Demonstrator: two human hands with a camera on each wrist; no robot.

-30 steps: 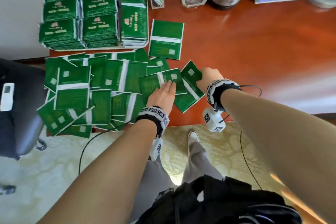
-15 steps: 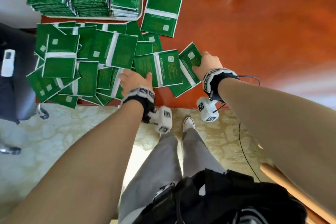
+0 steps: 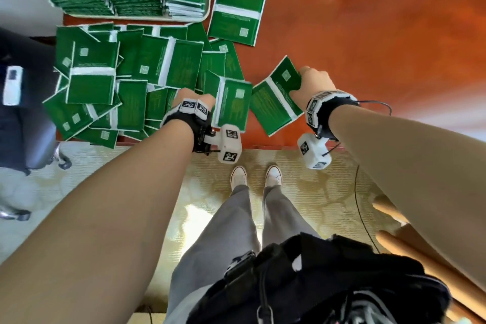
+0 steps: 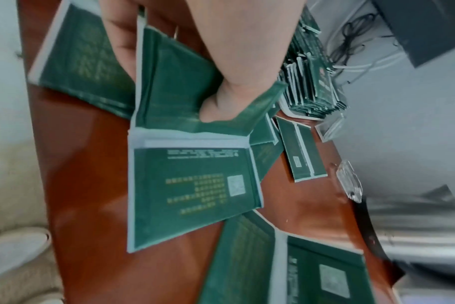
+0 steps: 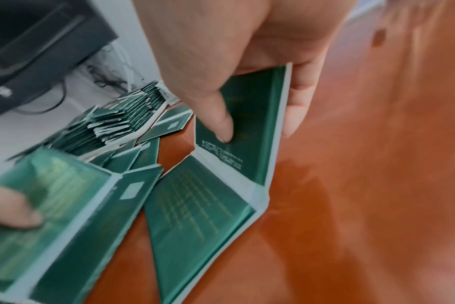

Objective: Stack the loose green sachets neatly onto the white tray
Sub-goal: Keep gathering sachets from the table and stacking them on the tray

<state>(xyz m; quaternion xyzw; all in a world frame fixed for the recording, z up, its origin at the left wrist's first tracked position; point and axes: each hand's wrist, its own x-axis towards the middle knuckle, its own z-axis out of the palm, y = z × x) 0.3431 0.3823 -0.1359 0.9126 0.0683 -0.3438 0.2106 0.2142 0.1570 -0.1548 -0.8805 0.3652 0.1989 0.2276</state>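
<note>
Tray (image 3: pixel 207 12) holds several stacks, most sachets (image 3: pixel 126 81) lie loose (table-side), my left hand (image 3: pixel 193 98) and right hand (image 3: pixel 311 84) each pinching one

Both hands, left (image 3: pixel 193 98) and right (image 3: pixel 311 84), reach forward with fingers pinched.

Black wristbands (image 3: pixel 324 110), grey trousers (image 3: pixel 236 231), white sneakers (image 3: pixel 273 175)

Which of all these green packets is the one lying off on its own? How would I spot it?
Start at the white tray of stacked sachets at the far left of the red-brown table. Just right of its corner lies the lone sachet. Unlike the overlapping pile nearer the person, it lies flat with nothing overlapping it and no hand on it.
</note>
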